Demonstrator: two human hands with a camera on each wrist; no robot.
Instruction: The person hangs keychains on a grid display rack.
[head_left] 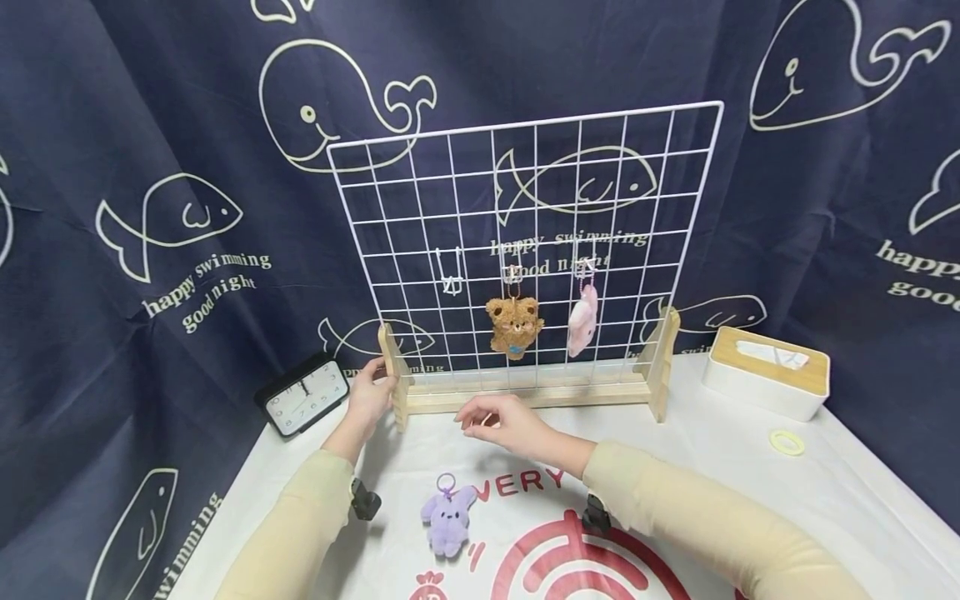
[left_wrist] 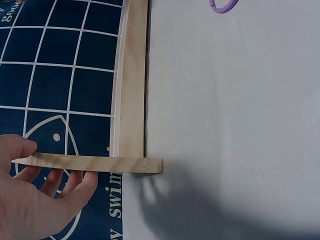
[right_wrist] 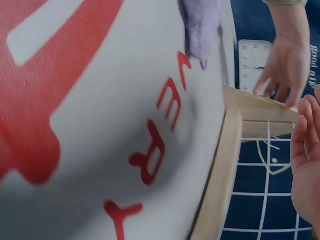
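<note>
Rack [head_left: 536, 207] stands at far middle of the table [head_left: 840, 483].
Head view: right hand [head_left: 506, 423], loosely curled, holds nothing before it; purple toy [head_left: 447, 521] lies nearer. Left wrist view: left hand [left_wrist: 42, 205] pinches its left wooden support [left_wrist: 100, 164].

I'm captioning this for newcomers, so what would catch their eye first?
Likely the white grid standing at the back of the table, with a brown bear and a pink plush hanging on it. Next, the purple plush lying in front. Then the left hand, gripping the grid's left wooden foot.
</note>
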